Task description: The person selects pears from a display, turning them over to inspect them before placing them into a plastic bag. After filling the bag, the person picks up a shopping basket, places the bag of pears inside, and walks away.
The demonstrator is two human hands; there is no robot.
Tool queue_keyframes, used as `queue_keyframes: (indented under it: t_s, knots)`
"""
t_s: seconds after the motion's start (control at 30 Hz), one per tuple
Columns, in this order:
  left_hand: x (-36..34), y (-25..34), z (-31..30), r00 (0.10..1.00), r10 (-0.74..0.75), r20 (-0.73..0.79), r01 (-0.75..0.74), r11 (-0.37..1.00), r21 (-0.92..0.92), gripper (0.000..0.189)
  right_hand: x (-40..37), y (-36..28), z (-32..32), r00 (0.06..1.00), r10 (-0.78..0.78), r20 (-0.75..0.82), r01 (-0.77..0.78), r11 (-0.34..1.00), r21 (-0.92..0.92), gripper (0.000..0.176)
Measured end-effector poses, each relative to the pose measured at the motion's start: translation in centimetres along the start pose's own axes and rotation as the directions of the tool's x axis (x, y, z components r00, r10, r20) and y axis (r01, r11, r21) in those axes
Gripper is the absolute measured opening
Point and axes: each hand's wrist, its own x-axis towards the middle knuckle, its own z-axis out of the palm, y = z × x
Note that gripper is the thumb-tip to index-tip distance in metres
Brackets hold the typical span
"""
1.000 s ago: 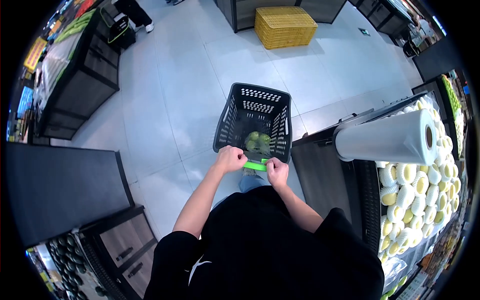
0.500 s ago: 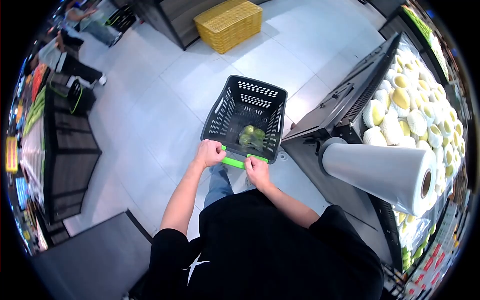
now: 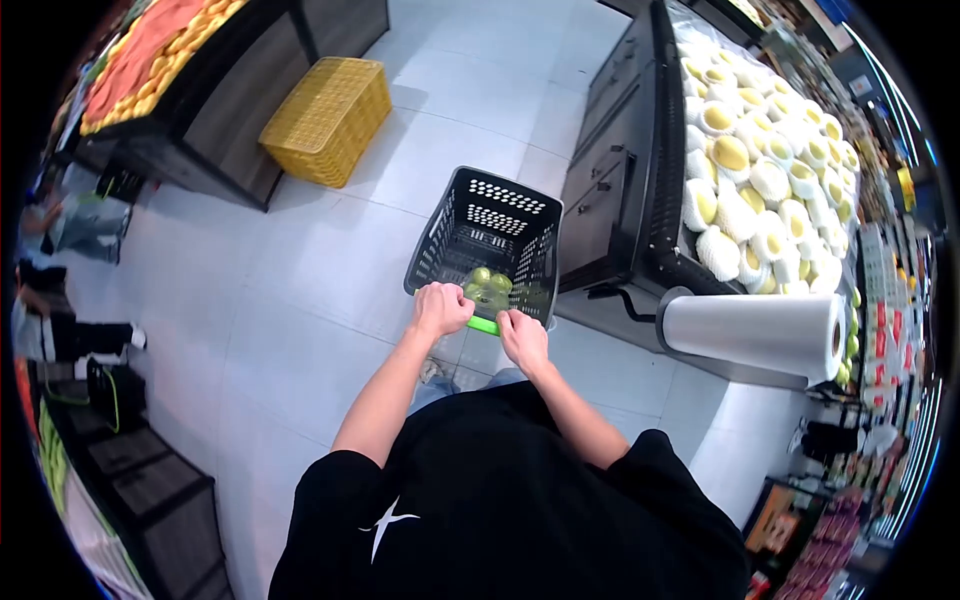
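In front of me is a dark grey shopping basket (image 3: 432,250) with perforated walls and a bright green handle (image 3: 484,325). My left hand (image 3: 440,308) is closed around the handle's left part. My right hand (image 3: 523,338) grips its right end, fingers wrapped over it. Inside the basket, close to my hands, several round green fruits (image 3: 490,284) lie in a clear plastic bag. Part of the handle is hidden beneath my fingers.
On my right, a dark display stand (image 3: 610,190) bears pale yellow fruits in white foam nets (image 3: 750,190). A plastic bag roll (image 3: 750,328) juts from its near corner. A yellow wicker box (image 3: 330,115) sits on the floor ahead-left. People (image 3: 70,335) stand at far left.
The view has swung to the right and forward: the bag roll and fruit stand sit differently, and the wicker box has shifted left. Both hands keep hold of the basket handle.
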Motion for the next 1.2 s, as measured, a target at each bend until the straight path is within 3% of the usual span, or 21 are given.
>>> queue_keyframes:
  t_s: [0.07, 0.17, 0.37, 0.87, 1.2]
  knots:
    - [1.9, 0.0, -0.1, 1.0, -0.006, 0.016, 0.005, 1.0, 0.018, 0.023, 1.2, -0.6, 0.4, 0.999, 0.042, -0.021, -0.045, 0.987, -0.154, 0.04]
    - [4.5, 0.0, 0.1, 0.998, 0.062, 0.011, -0.062, 0.998, -0.009, 0.025, 3.2, -0.4, 0.8, 0.982, 0.008, -0.187, -0.029, 0.993, -0.112, 0.037]
    - [8.5, 0.8, -1.0, 0.991, 0.078, 0.104, -0.076, 0.997, -0.029, 0.028, 6.5, -0.5, 0.4, 0.94, -0.044, -0.34, -0.01, 0.988, -0.155, 0.032]
    - [22.0, 2.4, -0.3, 0.978, 0.196, 0.068, -0.191, 0.979, -0.067, 0.024, 18.7, -0.5, -2.8, 0.838, -0.134, -0.529, 0.11, 0.991, -0.078, 0.024]
    - [32.8, 5.1, -0.1, 0.981, 0.159, 0.112, -0.158, 0.987, -0.017, 0.026, 29.2, -0.5, -6.8, 0.812, -0.128, -0.57, 0.157, 0.988, 0.001, 0.025]
